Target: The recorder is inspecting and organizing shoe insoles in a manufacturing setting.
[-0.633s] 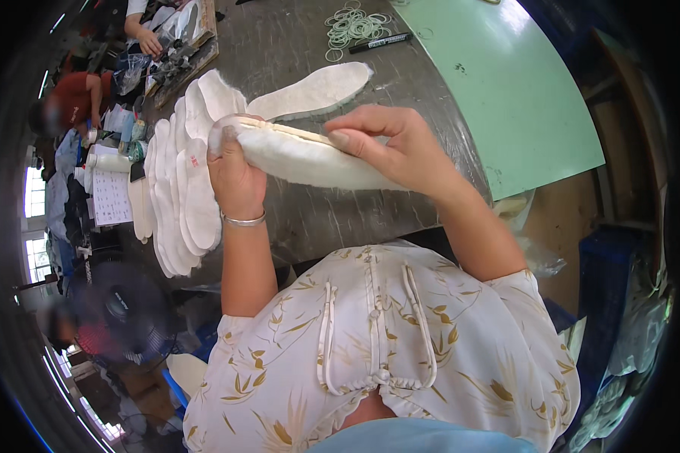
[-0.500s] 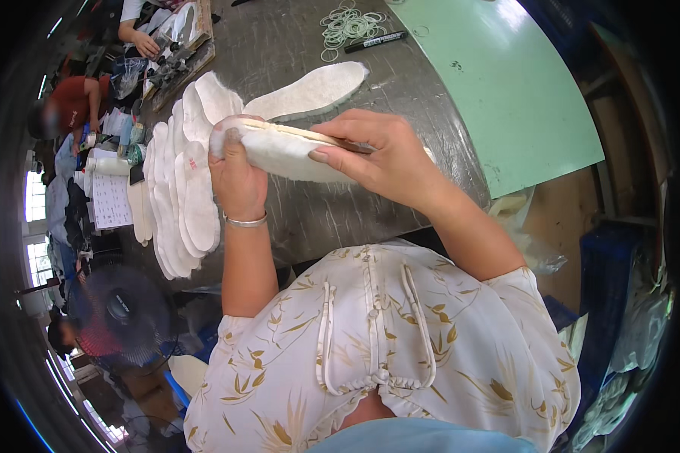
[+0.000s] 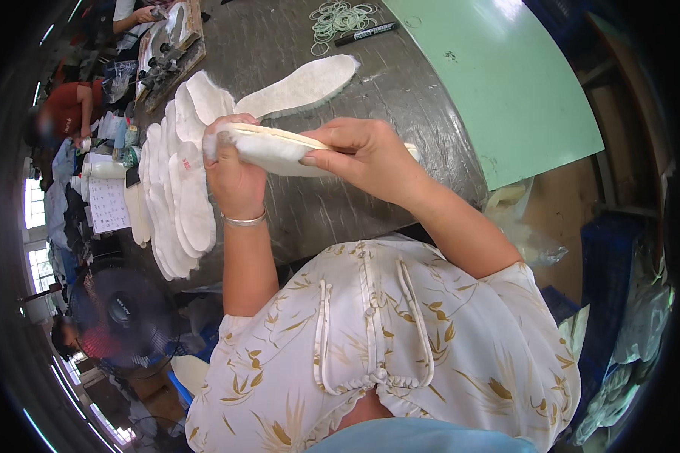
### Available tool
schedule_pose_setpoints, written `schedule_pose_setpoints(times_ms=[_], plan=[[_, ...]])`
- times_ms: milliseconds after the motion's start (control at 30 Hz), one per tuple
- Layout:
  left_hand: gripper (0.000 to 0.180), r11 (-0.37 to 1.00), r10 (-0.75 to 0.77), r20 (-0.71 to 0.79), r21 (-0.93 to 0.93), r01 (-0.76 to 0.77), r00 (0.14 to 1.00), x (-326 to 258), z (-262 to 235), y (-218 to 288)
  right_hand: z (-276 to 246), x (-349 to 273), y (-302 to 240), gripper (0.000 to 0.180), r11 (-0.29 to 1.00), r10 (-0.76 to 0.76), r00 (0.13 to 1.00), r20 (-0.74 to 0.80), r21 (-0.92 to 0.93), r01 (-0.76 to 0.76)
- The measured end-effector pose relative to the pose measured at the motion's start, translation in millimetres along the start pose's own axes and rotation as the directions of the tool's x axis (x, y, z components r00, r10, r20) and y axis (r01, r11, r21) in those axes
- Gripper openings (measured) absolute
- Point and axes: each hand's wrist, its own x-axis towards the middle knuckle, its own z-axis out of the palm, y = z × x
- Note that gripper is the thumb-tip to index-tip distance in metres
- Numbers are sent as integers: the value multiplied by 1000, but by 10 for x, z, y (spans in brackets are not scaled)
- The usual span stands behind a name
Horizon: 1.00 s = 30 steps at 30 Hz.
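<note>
Right hand (image 3: 366,155) has slid leftward along the white insole (image 3: 276,149); left hand (image 3: 230,170) still clasps its left end, both gripping firmly.

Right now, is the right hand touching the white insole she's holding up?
Touching. The head view shows the right hand with fingers wrapped over the top edge of the insole, while the left hand grips its other end.
</note>
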Motion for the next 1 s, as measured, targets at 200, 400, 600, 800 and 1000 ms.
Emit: schedule_pose_setpoints(times_ms=[200, 400, 600, 800, 1000], plan=[[33, 993, -38, -81, -112, 29, 996, 59, -216, -91, -152, -159, 84, 29, 974, 77, 996, 38, -217, -67], [33, 983, -59, -53, -180, 49, 997, 66, -228, -153, -105, -156, 119, 25, 986, -18, 996, -92, -168, 2], [28, 981, -106, -141, -176, 81, 984, 35, -219, -206, -197, -153, 159, 20, 956, -109, 994, -18, -277, 100], [25, 961, -107, -129, -267, 70, 986, 99, -392, -204, -424, -316, 164, 22, 953, 149, 989, 17, -268, -139], [24, 956, -114, -115, -284, 77, 987, 102, -367, -259, -486, -388, 256, 24, 974, 141, 990, 18, -181, -136]])
